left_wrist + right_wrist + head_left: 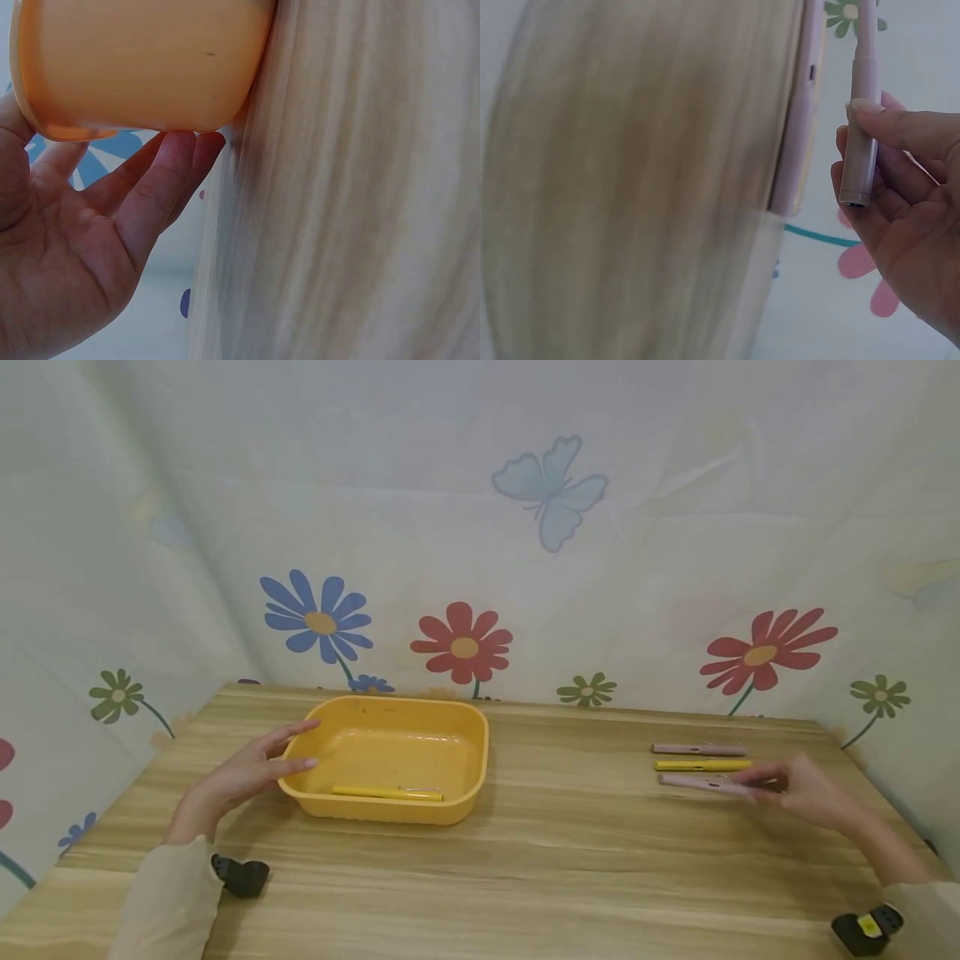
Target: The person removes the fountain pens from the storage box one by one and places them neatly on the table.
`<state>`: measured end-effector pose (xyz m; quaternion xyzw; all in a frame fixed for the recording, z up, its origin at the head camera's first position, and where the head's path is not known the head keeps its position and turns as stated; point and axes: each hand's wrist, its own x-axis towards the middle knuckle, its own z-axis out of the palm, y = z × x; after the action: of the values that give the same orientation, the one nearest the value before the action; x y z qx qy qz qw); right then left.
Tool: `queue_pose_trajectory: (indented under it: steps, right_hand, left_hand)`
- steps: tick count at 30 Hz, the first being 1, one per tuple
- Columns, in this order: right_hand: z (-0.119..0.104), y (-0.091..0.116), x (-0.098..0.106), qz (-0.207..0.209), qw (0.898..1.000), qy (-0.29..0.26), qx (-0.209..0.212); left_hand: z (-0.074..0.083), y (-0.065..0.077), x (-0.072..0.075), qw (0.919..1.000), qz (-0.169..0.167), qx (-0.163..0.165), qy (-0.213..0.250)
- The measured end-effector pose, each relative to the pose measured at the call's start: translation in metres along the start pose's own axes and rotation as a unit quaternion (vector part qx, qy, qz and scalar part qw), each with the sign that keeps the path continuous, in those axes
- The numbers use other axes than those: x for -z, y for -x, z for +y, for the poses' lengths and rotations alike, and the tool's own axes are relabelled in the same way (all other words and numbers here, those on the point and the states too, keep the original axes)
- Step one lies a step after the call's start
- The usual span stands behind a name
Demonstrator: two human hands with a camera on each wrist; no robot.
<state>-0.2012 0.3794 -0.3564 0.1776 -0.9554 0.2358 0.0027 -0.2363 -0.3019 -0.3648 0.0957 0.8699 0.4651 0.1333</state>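
In the head view my left hand [243,772] holds the left side of a yellow plastic basin [471,810]. Some fingertips reach over its rim, and in the left wrist view other fingers [161,176] touch the outer wall. A yellow pen [367,792] lies in the basin along its near side. On the right, my right hand [810,793] pinches a pale pink pen [862,142] between thumb and fingers, above the table. Just beyond that hand lie a yellow pen [686,766] and a mauve pen [682,749], side by side.
The wood-grain table [525,877] runs back to a cloth [637,568] printed with flowers and a butterfly. A pink pen [796,135] on the table shows below the held one in the right wrist view. Black wrist devices [243,875] sit at both cuffs.
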Motion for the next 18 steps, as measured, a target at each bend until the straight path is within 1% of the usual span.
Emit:
queue_pose_trajectory:
  steps: [3,7,10,13,18]
  right_hand:
    - [0.004,0.002,-0.002,-0.016,1.0,-0.005,-0.011]
    - [0.009,0.002,-0.004,-0.036,0.999,-0.012,0.0]
    - [0.011,0.001,-0.006,-0.041,0.999,0.0,-0.001]
    - [0.012,0.0,-0.008,-0.048,0.999,0.01,-0.02]
    - [0.014,-0.003,-0.009,-0.061,0.998,0.016,-0.031]
  left_hand:
    - [0.001,0.0,0.0,1.0,0.0,-0.001,-0.006]
    - [0.001,0.0,0.0,0.9999,0.005,0.003,-0.014]
    - [0.001,-0.001,-0.001,0.9998,0.009,0.006,-0.016]
    - [0.001,0.0,0.0,0.9997,0.009,0.006,-0.022]
    - [0.002,0.0,0.0,0.9994,0.012,0.01,-0.032]
